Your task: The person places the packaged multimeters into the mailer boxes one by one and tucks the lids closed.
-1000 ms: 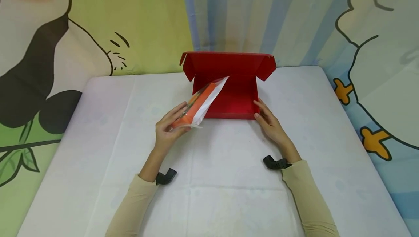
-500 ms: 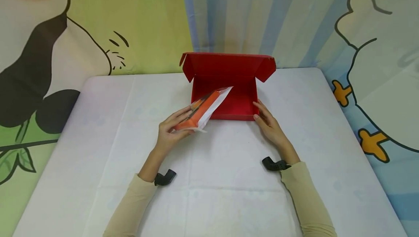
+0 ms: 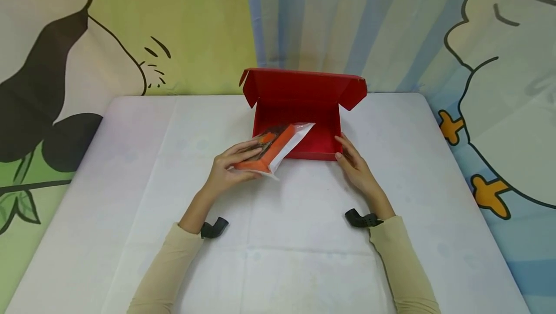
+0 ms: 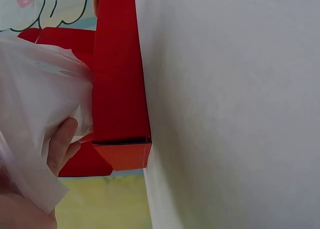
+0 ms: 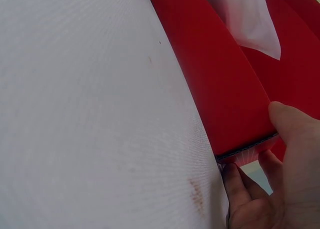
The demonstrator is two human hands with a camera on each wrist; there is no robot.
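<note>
One red box (image 3: 299, 111) sitting open far centre, one orange packet (image 3: 271, 147) hovering near-left of it, two hands working, one white table (image 3: 130, 169) lying under.

Open box (image 3: 304, 111) on table (image 3: 130, 159), packet (image 3: 273, 145) over its front-left corner, backdrop (image 3: 195, 24) behind.

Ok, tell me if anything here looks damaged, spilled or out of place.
Nothing is spilled or damaged. The red box sits open and square on the white table. The only flaw is a small brownish stain on the cloth near the right hand. The left hand grips the packet.
</note>
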